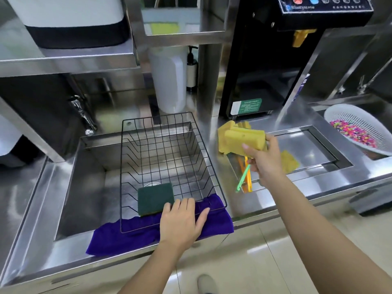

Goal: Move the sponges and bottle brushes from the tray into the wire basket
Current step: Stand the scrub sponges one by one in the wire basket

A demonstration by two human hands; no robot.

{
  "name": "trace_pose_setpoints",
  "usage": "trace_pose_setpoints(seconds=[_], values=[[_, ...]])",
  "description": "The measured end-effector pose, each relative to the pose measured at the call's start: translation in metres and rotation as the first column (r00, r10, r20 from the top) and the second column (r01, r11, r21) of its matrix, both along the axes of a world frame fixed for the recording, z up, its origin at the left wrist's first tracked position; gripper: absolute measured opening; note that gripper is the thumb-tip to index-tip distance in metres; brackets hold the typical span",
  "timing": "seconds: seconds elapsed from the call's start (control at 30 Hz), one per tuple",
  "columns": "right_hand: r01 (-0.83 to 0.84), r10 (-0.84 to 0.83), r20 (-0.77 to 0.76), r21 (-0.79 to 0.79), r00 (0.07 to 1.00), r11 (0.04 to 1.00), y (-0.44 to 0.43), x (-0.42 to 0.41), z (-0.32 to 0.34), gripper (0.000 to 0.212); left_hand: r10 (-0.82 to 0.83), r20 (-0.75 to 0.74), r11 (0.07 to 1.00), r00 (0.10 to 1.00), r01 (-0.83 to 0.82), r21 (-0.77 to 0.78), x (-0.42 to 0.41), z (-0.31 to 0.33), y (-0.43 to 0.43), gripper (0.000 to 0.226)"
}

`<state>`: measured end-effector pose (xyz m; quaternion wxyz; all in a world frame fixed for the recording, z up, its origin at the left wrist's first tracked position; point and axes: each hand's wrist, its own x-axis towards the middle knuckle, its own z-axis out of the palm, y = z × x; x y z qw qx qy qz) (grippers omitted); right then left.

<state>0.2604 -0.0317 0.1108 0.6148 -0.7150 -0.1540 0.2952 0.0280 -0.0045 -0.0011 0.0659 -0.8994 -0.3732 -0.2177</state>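
Draping over the sink's front edge, a purple cloth (118, 236) lies under the black wire basket (127, 166), which sits in the steel sink. One green-faced scouring sponge (155, 198) rests inside the basket, near its front. The left hand (180, 223) lies flat on the front rim, fingers spread, gripping nothing. Further right, the right hand (265, 160) pinches a yellow sponge (244, 139) above the recessed steel tray (307, 149), where more yellow sponges (289, 161) and orange and green brush handles (244, 177) lie.
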Motion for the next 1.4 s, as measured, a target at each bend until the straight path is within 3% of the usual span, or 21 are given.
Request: trace_pose_setpoints(seconds=[0.13, 0.27, 0.37, 0.47, 0.57, 0.77, 1.03, 1.4], values=[[-0.150, 0.177, -0.187, 0.149, 0.966, 0.977, 0.025, -0.026, 0.001, 0.054, 0.047, -0.005, 0.999, 0.999, -0.047, 0.000, -0.019, 0.000, 0.006, 0.050], [-0.297, 0.345, -0.301, 0.193, 0.889, 0.935, 0.045, -0.052, -0.007, 0.008, 0.102, -0.002, 0.995, 0.995, -0.102, -0.011, -0.036, 0.000, 0.011, 0.052], [-0.281, 0.300, -0.295, 0.106, 0.907, 0.954, 0.062, -0.065, -0.019, 0.024, 0.136, 0.022, 0.991, 0.991, -0.135, -0.012, -0.047, 0.000, 0.014, 0.052], [-0.269, 0.283, -0.267, 0.090, 0.921, 0.959, 0.076, -0.077, -0.028, 0.021, 0.167, 0.065, 0.986, 0.984, -0.168, 0.010, -0.056, -0.001, 0.019, 0.054], [-0.248, 0.255, -0.285, 0.061, 0.924, 0.967, 0.090, -0.089, -0.033, 0.060, 0.173, 0.079, 0.983, 0.982, -0.177, 0.044, -0.060, -0.003, 0.020, 0.058], [-0.245, 0.241, -0.376, 0.039, 0.895, 0.969, 0.113, -0.100, -0.038, 0.047, 0.165, 0.071, 0.979, 0.984, -0.172, 0.112, -0.060, -0.009, 0.022, 0.049], [-0.332, 0.293, -0.241, -0.141, 0.925, 0.933, 0.140, -0.132, -0.061, 0.041, 0.139, 0.042, 0.981, 0.989, -0.144, 0.132, -0.060, -0.013, 0.023, 0.051], [-0.550, 0.518, -0.187, -0.341, 0.834, 0.762, 0.142, -0.138, -0.088, 0.028, 0.129, 0.083, 0.976, 0.988, -0.142, 0.163, -0.059, -0.012, 0.023, 0.047]])
